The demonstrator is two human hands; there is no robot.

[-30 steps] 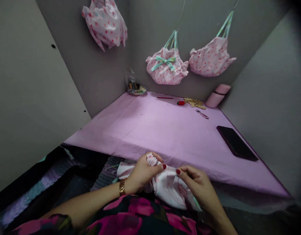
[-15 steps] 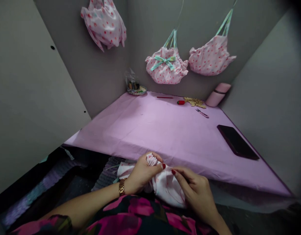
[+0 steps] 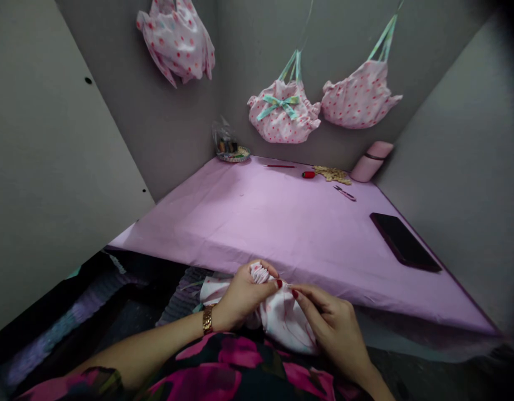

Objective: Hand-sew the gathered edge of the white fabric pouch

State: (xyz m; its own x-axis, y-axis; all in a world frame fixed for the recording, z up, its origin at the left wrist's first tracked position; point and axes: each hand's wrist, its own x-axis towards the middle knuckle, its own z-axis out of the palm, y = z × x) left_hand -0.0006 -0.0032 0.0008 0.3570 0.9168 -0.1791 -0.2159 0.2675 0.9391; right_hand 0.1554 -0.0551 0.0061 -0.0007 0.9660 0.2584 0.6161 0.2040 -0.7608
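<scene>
My left hand (image 3: pixel 242 295) is closed round a bunched, gathered edge of pale pink spotted fabric (image 3: pixel 282 320), just below the near edge of the purple-covered table (image 3: pixel 282 228). A gold watch sits on that wrist. My right hand (image 3: pixel 329 326) pinches the same fabric right beside the left thumb, fingertips almost touching it. Whether a needle is in the pinch is too small to tell. The fabric hangs down over my lap, which is covered in dark floral cloth.
On the table's far side lie a small basket (image 3: pixel 234 153), a red pencil (image 3: pixel 279 166), a red spool (image 3: pixel 309 175), tan pieces (image 3: pixel 334 175), small snips (image 3: pixel 344 193), a pink bottle (image 3: pixel 371 161) and a dark phone (image 3: pixel 405 242). Three spotted fabric bags (image 3: pixel 284 114) hang on grey walls.
My right hand has slid left along the fabric toward the left thumb. The left hand has stayed put, still gripping the gathers.
</scene>
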